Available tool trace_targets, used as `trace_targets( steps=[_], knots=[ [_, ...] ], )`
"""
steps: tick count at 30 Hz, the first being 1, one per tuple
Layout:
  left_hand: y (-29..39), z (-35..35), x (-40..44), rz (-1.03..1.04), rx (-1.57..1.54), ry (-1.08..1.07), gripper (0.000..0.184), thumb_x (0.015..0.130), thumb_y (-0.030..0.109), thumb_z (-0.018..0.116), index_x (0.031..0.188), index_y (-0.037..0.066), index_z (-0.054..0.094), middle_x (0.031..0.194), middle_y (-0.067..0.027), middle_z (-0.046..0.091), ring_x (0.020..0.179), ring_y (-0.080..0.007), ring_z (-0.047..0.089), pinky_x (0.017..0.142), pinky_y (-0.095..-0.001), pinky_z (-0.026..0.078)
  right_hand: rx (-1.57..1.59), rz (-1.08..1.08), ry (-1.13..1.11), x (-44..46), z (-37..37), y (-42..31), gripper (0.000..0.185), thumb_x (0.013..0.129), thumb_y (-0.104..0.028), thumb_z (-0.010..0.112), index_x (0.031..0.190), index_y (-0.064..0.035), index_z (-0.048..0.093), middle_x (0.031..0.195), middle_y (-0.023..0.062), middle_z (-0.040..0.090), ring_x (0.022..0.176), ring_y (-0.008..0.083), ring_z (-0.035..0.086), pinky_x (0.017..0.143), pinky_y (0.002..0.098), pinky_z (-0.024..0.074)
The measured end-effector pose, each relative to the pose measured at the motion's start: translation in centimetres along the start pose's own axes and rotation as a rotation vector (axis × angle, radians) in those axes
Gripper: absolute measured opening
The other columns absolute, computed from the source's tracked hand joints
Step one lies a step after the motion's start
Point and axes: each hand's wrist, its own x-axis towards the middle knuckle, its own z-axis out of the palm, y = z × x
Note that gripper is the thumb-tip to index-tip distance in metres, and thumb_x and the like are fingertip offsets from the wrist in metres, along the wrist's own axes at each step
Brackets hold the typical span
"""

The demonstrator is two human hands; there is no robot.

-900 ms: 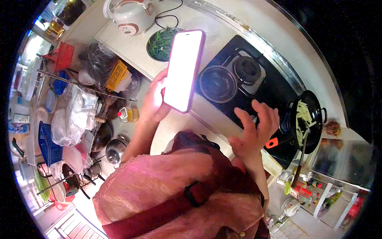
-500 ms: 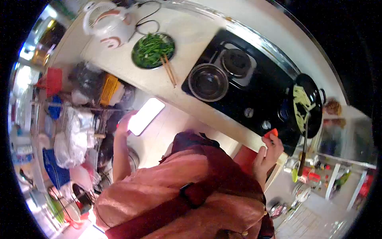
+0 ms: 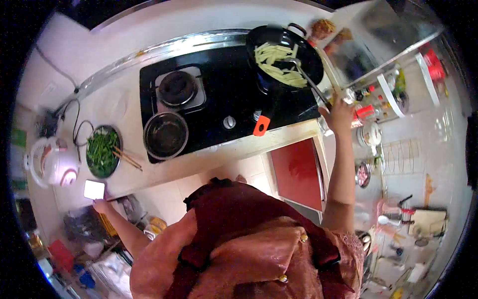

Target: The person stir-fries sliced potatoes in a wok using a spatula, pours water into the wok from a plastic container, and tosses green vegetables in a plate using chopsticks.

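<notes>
A lit phone is in my left hand, at the counter's front edge below a plate of green leaves with chopsticks on its rim. My right hand is closed around the handle end of a long spatula. The spatula's head rests among pale cut strips in a black wok on the stove's right side. The wok's orange-ended handle points toward the front edge.
A dark pot sits at the stove's left front, before a burner. A white rice cooker stands far left. Bottles and jars line the right side. A red cabinet door is below the counter.
The view has turned toward the stove's right side. My right hand has moved from near the orange handle end to the spatula. My left hand, with the phone, has moved out to the left.
</notes>
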Motion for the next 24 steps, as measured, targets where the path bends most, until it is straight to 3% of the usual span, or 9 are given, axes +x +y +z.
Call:
trace_targets(
  steps=[2,6,7,8,10,12,16,19,24],
  knots=[
    [3.7,-1.2,-1.1,-0.19,-0.177,0.038,0.038,0.087,0.03,0.044,0.103,0.002,0.065,0.103,-0.0189,0.064,0.096,-0.0351,0.061,0.082,-0.0452,0.046,0.227,0.095,-0.356,1.2,-0.2,0.0,0.047,0.083,-0.032,0.059,0.123,-0.0116,0.045,0.097,0.0206,0.063,0.09,0.0388,0.062,0.078,0.0495,0.0486],
    [1.3,0.2,2.0,0.085,0.319,-0.176,0.043,0.091,0.038,0.043,0.106,0.004,0.064,0.106,-0.0143,0.065,0.096,-0.0317,0.061,0.084,-0.0415,0.048,-0.004,-0.018,-0.352,1.6,-5.3,2.6,0.036,0.085,-0.02,0.054,0.121,-0.0189,0.051,0.086,0.0174,0.065,0.08,0.0351,0.063,0.067,0.0457,0.05],
    [1.4,0.0,2.2,0.211,-0.066,-0.057,0.047,0.091,0.042,0.04,0.104,0.003,0.064,0.107,-0.0148,0.064,0.096,-0.0313,0.062,0.083,-0.0396,0.048,0.023,-0.056,-0.324,1.5,-5.9,5.1,0.031,0.085,-0.023,0.053,0.116,-0.0185,0.055,0.089,0.0158,0.065,0.08,0.0333,0.064,0.067,0.0451,0.0499],
    [0.3,0.1,2.5,0.38,0.251,-0.076,0.048,0.09,0.042,0.04,0.103,0.002,0.064,0.105,-0.0153,0.064,0.096,-0.032,0.061,0.083,-0.0377,0.049,0.054,-0.095,-0.248,1.5,-8.5,6.3,0.031,0.084,-0.023,0.055,0.114,-0.018,0.057,0.087,0.0145,0.065,0.078,0.0325,0.064,0.067,0.0436,0.0498],
    [1.1,-1.1,2.5,-0.016,0.153,-0.199,0.045,0.089,0.038,0.043,0.099,0.0,0.065,0.103,-0.0169,0.064,0.094,-0.0327,0.062,0.082,-0.0399,0.048,0.038,-0.117,-0.312,1.7,-13.7,8.4,0.03,0.082,-0.025,0.058,0.111,-0.018,0.061,0.082,0.0143,0.065,0.077,0.0326,0.063,0.067,0.044,0.0484],
    [2.6,-4.1,-0.3,-0.126,0.163,-0.126,0.044,0.087,0.037,0.046,0.096,-0.001,0.064,0.102,-0.0163,0.065,0.092,-0.0363,0.06,0.081,-0.044,0.047,-0.016,-0.161,-0.342,2.0,-17.2,8.3,0.029,0.082,-0.026,0.058,0.11,-0.0185,0.061,0.081,0.0134,0.065,0.077,0.0325,0.063,0.067,0.0448,0.0483],
    [3.4,-5.7,-6.1,-0.125,-0.075,0.481,0.04,0.083,0.035,0.052,0.096,-0.001,0.063,0.096,-0.0177,0.064,0.091,-0.0379,0.057,0.077,-0.0458,0.046,-0.037,-0.177,-0.37,3.3,-13.4,5.6,0.029,0.081,-0.019,0.056,0.11,-0.0168,0.06,0.083,0.0151,0.064,0.079,0.0328,0.063,0.069,0.0452,0.049],
    [10.0,-8.3,-11.5,0.026,-0.271,0.583,0.037,0.083,0.029,0.057,0.103,-0.002,0.059,0.097,-0.0185,0.061,0.093,-0.0368,0.055,0.077,-0.0451,0.046,0.15,-0.183,-0.353,4.8,-7.2,3.8,0.039,0.082,-0.018,0.057,0.12,-0.0192,0.056,0.092,0.0161,0.065,0.085,0.0347,0.062,0.073,0.0456,0.0496],
    [26.8,-16.9,-17.9,0.405,-0.658,0.489,0.03,0.088,0.013,0.055,0.112,-0.005,0.052,0.108,-0.0196,0.054,0.096,-0.03,0.054,0.082,-0.0402,0.047,0.225,-0.203,-0.199,7.8,-4.9,2.4,0.024,0.084,-0.019,0.054,0.106,-0.0129,0.06,0.087,0.017,0.065,0.082,0.0358,0.063,0.069,0.0468,0.0508]
  ],
)
